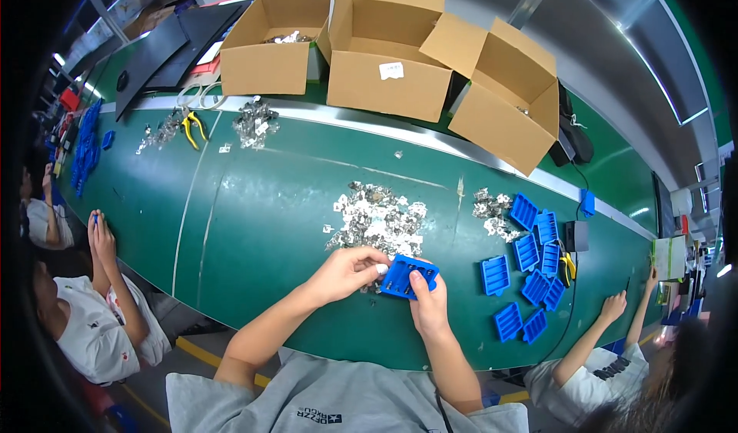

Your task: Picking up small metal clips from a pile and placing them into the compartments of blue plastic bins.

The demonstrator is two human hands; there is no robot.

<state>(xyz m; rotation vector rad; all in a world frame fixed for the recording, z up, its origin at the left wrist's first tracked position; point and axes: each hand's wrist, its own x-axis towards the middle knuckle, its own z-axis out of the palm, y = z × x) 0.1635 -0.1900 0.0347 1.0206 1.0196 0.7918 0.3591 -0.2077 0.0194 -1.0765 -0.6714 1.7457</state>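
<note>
Green table (269,195) spreads all round, and with the blue tray (400,285) in the hands as the middle of the dial, a large heap of small metal pieces (377,218) lies near at half past eleven, its near edge partly hidden by the fingers. A smaller heap (492,210) sits between one and two. Yellow-handled pliers (192,129) and a loose pile of shiny bits (255,123) lie well apart toward ten, and a second pair of pliers (567,268) is at three, with a black block (576,235) and cable just above it. Co-workers' hands show at nine (101,237) and three (613,308). Cardboard boxes stand along the back with flaps up: one at eleven (265,70) holding metal pieces, one at twelve (388,87), one at one (500,126) with small bits inside. Slotted blue trays (526,252) cluster from two to four. The right hand (429,302) clasps the held tray, thumb on top; dark little parts sit in its slots. The left hand (350,273) is narrowed beside it, something white at the fingertips; whether that is gripped, I cannot tell.
</note>
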